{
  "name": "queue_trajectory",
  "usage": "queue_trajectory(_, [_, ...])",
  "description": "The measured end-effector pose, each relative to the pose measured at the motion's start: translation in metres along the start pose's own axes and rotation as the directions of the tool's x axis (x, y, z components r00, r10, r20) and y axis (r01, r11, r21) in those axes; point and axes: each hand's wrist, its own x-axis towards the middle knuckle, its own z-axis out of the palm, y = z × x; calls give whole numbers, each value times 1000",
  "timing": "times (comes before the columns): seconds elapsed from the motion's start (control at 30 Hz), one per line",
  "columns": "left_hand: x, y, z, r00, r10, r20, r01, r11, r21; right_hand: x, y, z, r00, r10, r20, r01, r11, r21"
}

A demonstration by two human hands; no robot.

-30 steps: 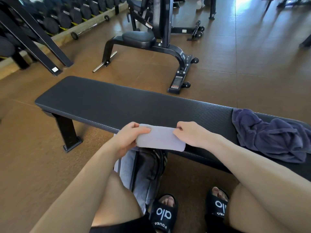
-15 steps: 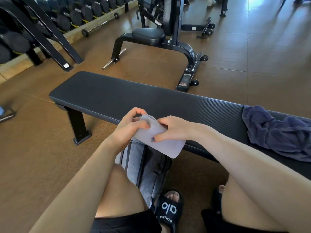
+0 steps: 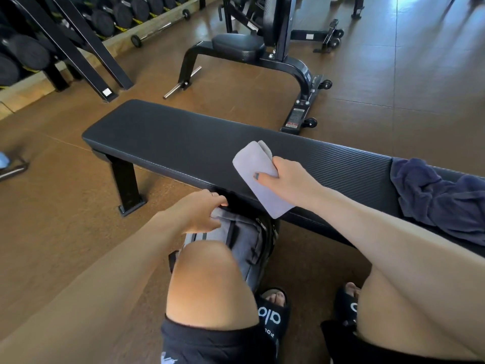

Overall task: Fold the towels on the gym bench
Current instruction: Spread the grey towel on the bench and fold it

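Observation:
A long black padded gym bench [image 3: 183, 143] runs across in front of me. My right hand [image 3: 286, 177] grips a small folded light-grey towel [image 3: 256, 166] and holds it just over the bench's near edge. My left hand [image 3: 199, 214] is down at the top of a grey backpack [image 3: 244, 243] that stands on the floor under the bench's near edge, fingers curled at its opening; what they hold is hidden. A crumpled dark-blue towel [image 3: 441, 200] lies unfolded on the right end of the bench.
The bench's black leg [image 3: 126, 185] stands at the left. Behind the bench is a black weight machine with a padded seat [image 3: 238, 47]. A dumbbell rack [image 3: 31, 51] lines the far left wall. My knees and black sandals [image 3: 273, 313] are below on the brown floor.
Both hands held the grey towel before. Now my left hand has let go and dropped to the backpack, while my right hand carries the folded towel up over the bench.

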Motion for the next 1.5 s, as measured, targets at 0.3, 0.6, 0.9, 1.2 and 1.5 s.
queue_trajectory(0.3, [-74,-23,41,995,-32,89,67,904,-422,-9,-52,46,987,-107,123,93,989,115])
queue_trajectory(0.6, [-105,-42,62,991,-131,-22,110,900,-422,2,-66,166,933,-63,353,41,997,71])
queue_trajectory(0.9, [-97,-40,55,991,-109,-72,62,878,-476,21,-41,221,747,210,630,141,877,-460])
queue_trajectory(1.2, [-81,-37,45,998,-68,-19,63,979,-196,27,-53,212,637,248,730,168,879,-445])
queue_trajectory(1.5, [-43,-24,1,1000,-15,28,17,997,-70,43,-42,89,737,120,666,-90,993,-79])
